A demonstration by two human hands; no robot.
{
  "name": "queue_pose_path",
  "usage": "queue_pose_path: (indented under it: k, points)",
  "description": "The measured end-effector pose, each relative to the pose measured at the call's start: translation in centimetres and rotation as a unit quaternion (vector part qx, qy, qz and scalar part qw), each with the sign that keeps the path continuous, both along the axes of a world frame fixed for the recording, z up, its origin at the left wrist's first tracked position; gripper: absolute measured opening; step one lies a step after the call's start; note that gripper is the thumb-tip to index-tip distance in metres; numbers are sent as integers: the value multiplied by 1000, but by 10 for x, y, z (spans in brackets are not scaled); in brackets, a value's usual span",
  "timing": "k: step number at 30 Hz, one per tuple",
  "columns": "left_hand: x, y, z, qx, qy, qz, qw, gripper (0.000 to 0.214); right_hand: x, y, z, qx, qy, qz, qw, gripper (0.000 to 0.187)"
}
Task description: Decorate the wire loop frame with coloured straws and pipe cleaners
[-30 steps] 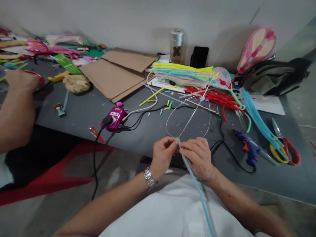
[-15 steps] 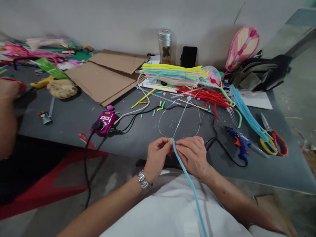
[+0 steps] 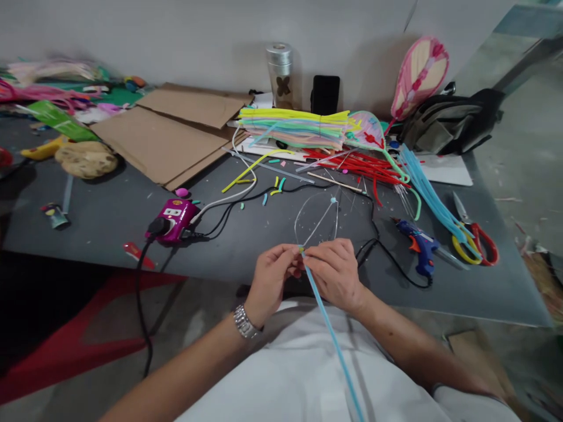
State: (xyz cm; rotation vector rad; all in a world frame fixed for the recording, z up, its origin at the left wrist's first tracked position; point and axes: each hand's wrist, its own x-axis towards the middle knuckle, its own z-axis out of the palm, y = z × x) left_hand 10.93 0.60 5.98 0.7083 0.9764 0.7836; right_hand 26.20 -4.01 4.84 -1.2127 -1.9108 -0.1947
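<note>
My left hand (image 3: 269, 278) pinches the base of a thin wire frame (image 3: 317, 224), where a small yellow bit (image 3: 301, 249) shows at the fingertips. The frame is a rounded wire loop with a straight centre wire and a light blue knot (image 3: 333, 200) at its far end. A long light blue pipe cleaner (image 3: 329, 328) runs from the same spot down across my white shirt. Fingers of my right hand (image 3: 336, 272) are closed on its upper end, right beside the left fingertips. The exact join between pipe cleaner and wire is partly hidden by the fingers.
A blue glue gun (image 3: 416, 243) and red-and-yellow scissors (image 3: 477, 240) lie to the right. Bundled pipe cleaners (image 3: 294, 129), red stems (image 3: 352, 167) and cardboard (image 3: 167, 138) are farther back. A purple power socket (image 3: 176, 220) with cords stands at left.
The wire frame has turned, so its loop looks narrower and its knotted end sits lower. Both hands keep their hold at the base. Another person's arm at the left has gone out of view.
</note>
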Motion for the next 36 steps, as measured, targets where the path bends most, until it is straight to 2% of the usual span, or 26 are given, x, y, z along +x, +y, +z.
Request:
queue_pose_path:
  k: [9, 15, 18, 21, 22, 24, 25, 27, 29, 31, 36]
  points:
    - [-4, 11, 6, 0, 80, -34, 996, 26, -2, 2, -5, -27, -7, 5, 1000, 13]
    - [-8, 12, 8, 21, 163, -32, 986, 16, -7, 3, -7, -60, -86, 7, 994, 17]
    - [-7, 16, 5, 11, 180, -30, 983, 14, 16, -7, 4, -23, -88, -40, 995, 16]
    - [-8, 24, 2, 0, 192, 20, 981, 13, 66, -37, 16, -20, -40, -161, 986, 17]
    - [-8, 28, 2, 0, 190, 42, 981, 13, 88, -50, 17, -25, -10, -227, 974, 16]
    - [-7, 36, 4, -2, 186, 62, 981, 12, 136, -77, 16, -61, 50, -376, 923, 15]
    - [-6, 39, 6, 2, 183, 57, 981, 13, 159, -90, 14, -93, 75, -440, 890, 17]
    - [-2, 45, 11, 10, 184, 39, 982, 13, 202, -111, 9, -187, 91, -553, 806, 21]
    - [3, 49, 17, 17, 188, 39, 981, 13, 236, -122, 3, -220, 89, -590, 771, 18]
    - [7, 52, 21, 13, 182, 36, 983, 11, 260, -123, -1, -251, 85, -601, 754, 15]
    - [5, 58, 21, -45, 141, 25, 989, 6, 290, -106, 4, -343, 89, -605, 713, 18]
